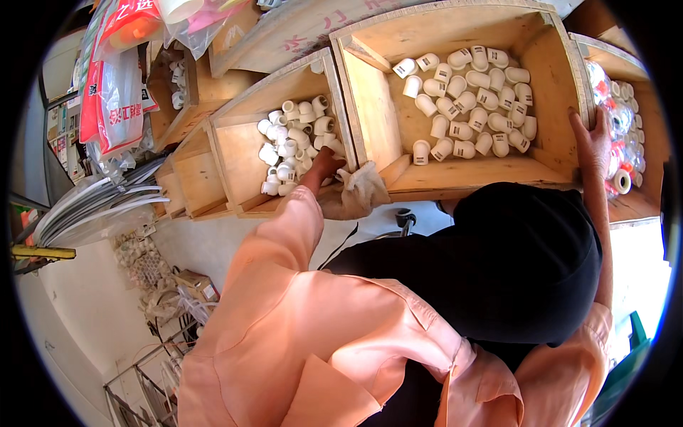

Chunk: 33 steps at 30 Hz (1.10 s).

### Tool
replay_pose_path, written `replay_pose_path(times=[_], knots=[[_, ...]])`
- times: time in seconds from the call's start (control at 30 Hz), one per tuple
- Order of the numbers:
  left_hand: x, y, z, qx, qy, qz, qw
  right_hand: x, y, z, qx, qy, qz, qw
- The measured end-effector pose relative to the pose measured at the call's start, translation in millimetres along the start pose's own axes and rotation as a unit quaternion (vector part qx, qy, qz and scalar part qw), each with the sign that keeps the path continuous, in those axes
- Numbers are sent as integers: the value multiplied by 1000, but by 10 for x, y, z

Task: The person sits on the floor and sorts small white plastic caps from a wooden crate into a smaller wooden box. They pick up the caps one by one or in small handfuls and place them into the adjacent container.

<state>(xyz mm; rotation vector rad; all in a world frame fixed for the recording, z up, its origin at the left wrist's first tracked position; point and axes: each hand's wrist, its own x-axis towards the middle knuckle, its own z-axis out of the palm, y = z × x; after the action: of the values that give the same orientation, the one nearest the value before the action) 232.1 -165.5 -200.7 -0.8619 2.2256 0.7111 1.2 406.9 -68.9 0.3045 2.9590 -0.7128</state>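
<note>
My left hand (323,166) reaches down into a narrower wooden box (240,136), close to its right wall. White plastic pipe elbows (291,136) lie heaped there, and my fingertips are beside the nearest ones. Whether they grip one is hidden. A crumpled beige cloth (365,187) hangs over the front edge right of that hand. In the larger wooden box (453,181), many white pipe fittings (477,96) with small dark labels are spread on the floor. My right hand (592,144) grasps this box's right wall, thumb and fingers on either side of its rim.
Another wooden box (640,205) on the right holds plastic-wrapped items and white fittings. Red-and-clear plastic bags (114,107) hang at upper left. Bundled grey and white tubes (90,203) stick out below them. A metal rack (139,384) stands at lower left.
</note>
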Motion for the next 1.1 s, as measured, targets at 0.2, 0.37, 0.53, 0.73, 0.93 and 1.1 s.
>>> replay_pose_path(times=[0.2, 0.37, 0.53, 0.73, 0.93, 1.1], knots=[[-5, 132, -33, 33, 18, -32, 999, -35, -101, -27, 7, -7, 16, 1000], [82, -112, -229, -44, 77, -45, 995, -9, -59, 28, 4, 18, -10, 1000], [-375, 387, -693, -266, 71, 102, 956, -39, -65, -11, -10, 22, 1, 1000], [-947, 937, -1229, -349, 2, 207, 914, -36, -60, 3, -7, 39, -8, 999], [-1357, 1536, -1417, -591, -141, 245, 756, -88, -199, -77, -1, 11, 12, 1000], [-1349, 2092, -1271, -672, -333, 236, 617, -104, -210, -75, -13, 22, 18, 1000]])
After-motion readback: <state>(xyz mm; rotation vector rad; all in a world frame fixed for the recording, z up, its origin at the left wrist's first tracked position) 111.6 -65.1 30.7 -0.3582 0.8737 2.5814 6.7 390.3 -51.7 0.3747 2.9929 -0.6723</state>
